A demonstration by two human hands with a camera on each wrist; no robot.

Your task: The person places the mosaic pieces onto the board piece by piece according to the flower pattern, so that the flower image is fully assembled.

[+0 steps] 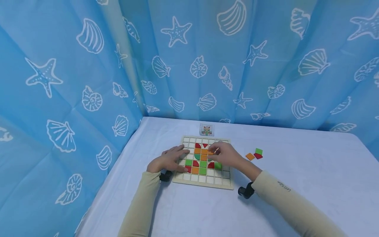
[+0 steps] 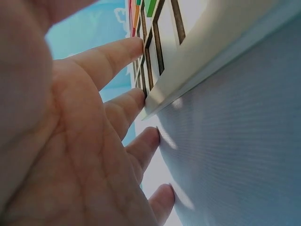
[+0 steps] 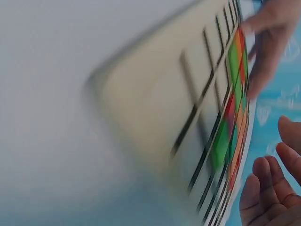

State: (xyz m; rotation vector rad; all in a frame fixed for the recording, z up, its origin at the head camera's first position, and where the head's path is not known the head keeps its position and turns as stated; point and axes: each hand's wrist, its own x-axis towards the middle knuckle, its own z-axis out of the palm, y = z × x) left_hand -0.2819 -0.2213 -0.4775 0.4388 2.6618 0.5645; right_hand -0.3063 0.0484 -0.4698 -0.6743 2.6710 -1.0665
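A square wooden grid board (image 1: 204, 187) lies on the table, partly filled with red, orange and green tiles. My left hand (image 1: 169, 160) rests along its left side, fingers spread; the thumb reaches a red tile (image 1: 188, 168). In the left wrist view, two fingertips (image 2: 136, 46) of this hand meet the board's edge. Over the board's upper right part is my right hand (image 1: 225, 154), its fingers bent beside an orange tile (image 1: 210, 152). No tile shows between the loosely curved fingers (image 3: 270, 181) in the right wrist view, though that view is blurred.
A small pattern card (image 1: 206, 130) lies behind the board. To the right are loose tiles: a green square (image 1: 259, 151), a red one (image 1: 258, 156) and an orange one (image 1: 250, 156). A blue shell-print curtain (image 1: 207, 65) stands behind the white-covered table (image 1: 296, 171).
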